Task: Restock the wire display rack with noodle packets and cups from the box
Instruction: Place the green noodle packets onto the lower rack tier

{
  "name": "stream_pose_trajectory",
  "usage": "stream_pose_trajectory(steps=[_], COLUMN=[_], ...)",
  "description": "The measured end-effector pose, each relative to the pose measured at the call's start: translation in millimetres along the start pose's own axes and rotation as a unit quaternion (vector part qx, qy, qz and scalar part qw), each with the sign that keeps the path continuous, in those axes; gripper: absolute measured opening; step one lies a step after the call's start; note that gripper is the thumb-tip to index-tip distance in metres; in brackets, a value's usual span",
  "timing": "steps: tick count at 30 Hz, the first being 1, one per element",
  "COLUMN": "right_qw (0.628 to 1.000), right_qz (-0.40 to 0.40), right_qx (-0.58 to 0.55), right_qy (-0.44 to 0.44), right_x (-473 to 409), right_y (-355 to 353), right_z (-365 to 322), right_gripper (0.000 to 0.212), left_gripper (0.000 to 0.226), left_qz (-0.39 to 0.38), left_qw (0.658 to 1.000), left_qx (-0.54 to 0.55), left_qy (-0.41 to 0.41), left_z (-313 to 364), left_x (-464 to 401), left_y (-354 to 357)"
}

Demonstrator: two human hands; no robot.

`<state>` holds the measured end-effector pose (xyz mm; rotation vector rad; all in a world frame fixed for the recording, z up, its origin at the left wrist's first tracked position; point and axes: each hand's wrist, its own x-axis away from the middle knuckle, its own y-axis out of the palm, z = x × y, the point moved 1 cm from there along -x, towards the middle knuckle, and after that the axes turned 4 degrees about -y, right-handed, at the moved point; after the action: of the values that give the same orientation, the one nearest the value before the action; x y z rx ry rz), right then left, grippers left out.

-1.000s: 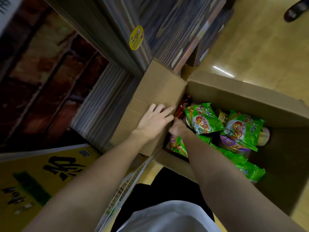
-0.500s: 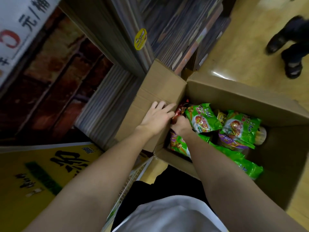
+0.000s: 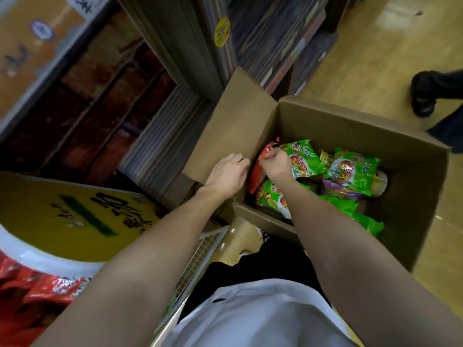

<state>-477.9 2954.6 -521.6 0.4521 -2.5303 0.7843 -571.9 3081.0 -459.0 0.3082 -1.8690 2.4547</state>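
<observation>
An open cardboard box (image 3: 350, 121) stands on the floor and holds several green noodle packets (image 3: 353, 171), a purple packet (image 3: 338, 189) and a pale cup (image 3: 380, 180). A red packet (image 3: 259, 171) stands against the box's left wall. My right hand (image 3: 275, 164) pinches the top edge of that red packet. My left hand (image 3: 226, 175) rests on the box's left flap (image 3: 238, 121), its fingers bent over the flap's inner edge. The white wire rack (image 3: 200, 256) shows below my left forearm.
A yellow printed sack (image 3: 62, 216) and red packets (image 3: 32, 291) lie at the lower left. Dark shelving (image 3: 175, 46) rises behind the box. Another person's black shoe (image 3: 423, 96) stands on the yellow floor at the right.
My right hand has risen a little with the red packet's top pinched in it. My left hand's fingers went from flat on the flap to bent. Another person's feet came closer.
</observation>
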Motion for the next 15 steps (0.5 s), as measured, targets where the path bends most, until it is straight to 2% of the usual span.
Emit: stream_pose_trajectory(steps=[4,7,10,15], right_qw=[0.998,0.996,0.993,0.986], right_qz=[-0.026,-0.042,-0.026,-0.018], right_qx=[-0.019,-0.052,-0.092,-0.11], right_qy=[-0.049,-0.054,-0.075,-0.127], right_x=[23.8,39.5,57.5,102.0], right_y=[-2.6,-0.4,-6.0,-36.2], right_z=[-6.1,-9.3,-20.1,-54.3], right_gripper=[0.022,0.02,0.021,0.025], left_gripper=[0.017,0.023,0.04,0.077], left_qz=[-0.033,-0.053,-0.068,-0.011], left_qw=[0.992,0.974,0.958,0.913], left_qx=[0.087,0.15,0.189,0.305], left_qy=[-0.086,-0.159,-0.204,-0.273], left_z=[11.6,17.6,21.8,32.7], left_x=[23.0,36.7,47.9,59.0], left_y=[-1.4,2.7,3.5,-6.2])
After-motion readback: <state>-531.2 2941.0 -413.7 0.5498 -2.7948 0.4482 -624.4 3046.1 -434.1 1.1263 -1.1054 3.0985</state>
